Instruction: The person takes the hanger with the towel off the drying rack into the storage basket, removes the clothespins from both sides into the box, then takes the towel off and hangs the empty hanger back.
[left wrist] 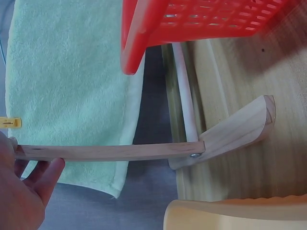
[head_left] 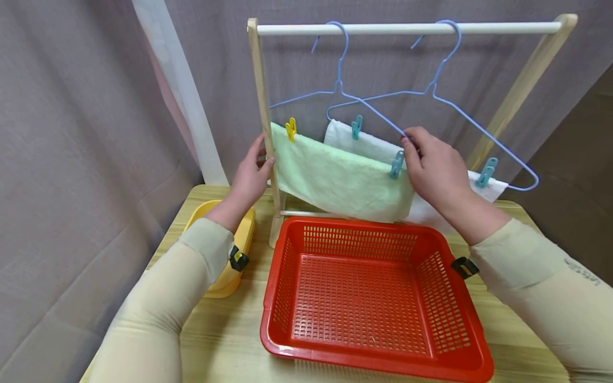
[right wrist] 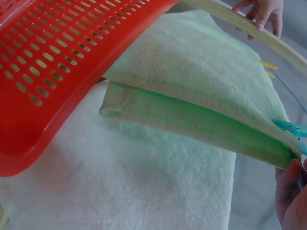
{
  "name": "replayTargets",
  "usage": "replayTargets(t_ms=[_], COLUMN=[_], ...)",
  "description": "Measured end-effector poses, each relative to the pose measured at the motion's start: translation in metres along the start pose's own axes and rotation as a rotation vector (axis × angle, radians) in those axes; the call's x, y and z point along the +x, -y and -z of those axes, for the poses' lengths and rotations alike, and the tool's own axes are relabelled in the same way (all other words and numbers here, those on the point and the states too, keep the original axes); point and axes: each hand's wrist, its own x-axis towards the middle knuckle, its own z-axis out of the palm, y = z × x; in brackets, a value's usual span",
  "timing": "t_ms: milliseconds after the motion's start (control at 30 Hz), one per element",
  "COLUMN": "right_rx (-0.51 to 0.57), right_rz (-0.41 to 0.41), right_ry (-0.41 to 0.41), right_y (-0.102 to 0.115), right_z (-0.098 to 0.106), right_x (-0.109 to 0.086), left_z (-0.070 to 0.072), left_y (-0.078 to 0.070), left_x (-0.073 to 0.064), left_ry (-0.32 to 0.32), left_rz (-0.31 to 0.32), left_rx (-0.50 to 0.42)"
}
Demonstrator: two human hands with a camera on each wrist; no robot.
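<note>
A light green towel (head_left: 335, 175) hangs folded over a blue wire hanger (head_left: 306, 94), clipped by a yellow clothespin (head_left: 291, 129) and a teal clothespin (head_left: 397, 164). My right hand (head_left: 438, 165) pinches this hanger's right end at the towel's corner. With thumb and fingers on either side, my left hand (head_left: 251, 170) grips the left wooden post (left wrist: 96, 153) of the drying rack. Behind, a white towel (right wrist: 144, 182) hangs on a second blue hanger (head_left: 479, 127), held by teal clothespins (head_left: 487, 172). My right hand and the green towel partly hide it.
A red perforated basket (head_left: 378, 361) stands before the rack on the wooden table (head_left: 230, 324). At the left, partly behind my forearm, is a yellow basin (head_left: 246, 229). The rack's white top rail (head_left: 383, 30) carries both hangers. Grey curtain (head_left: 96, 133) hangs behind.
</note>
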Motion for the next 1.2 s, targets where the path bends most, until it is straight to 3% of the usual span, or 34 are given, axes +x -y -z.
replayTargets(t_ms=[400, 567, 900, 1200], right_rx=[0.035, 0.04, 0.069, 0.085], right_rz=[-0.018, -0.045, -0.091, -0.045], right_ry=[-0.145, -0.157, -0.189, -0.257], right_y=[0.0, 0.002, -0.01, -0.02], right_z=[0.02, 0.031, 0.042, 0.043], right_x=[0.004, 0.0, -0.027, -0.059], left_z=[0.004, 0.006, 0.005, 0.003], left_y=[0.002, 0.003, 0.002, 0.0], left_x=[0.002, 0.002, 0.004, 0.004], left_ry=[-0.013, -0.027, -0.03, -0.073], left_rz=[-0.006, -0.013, -0.016, 0.008], left_rx=[0.043, 0.05, 0.062, 0.078])
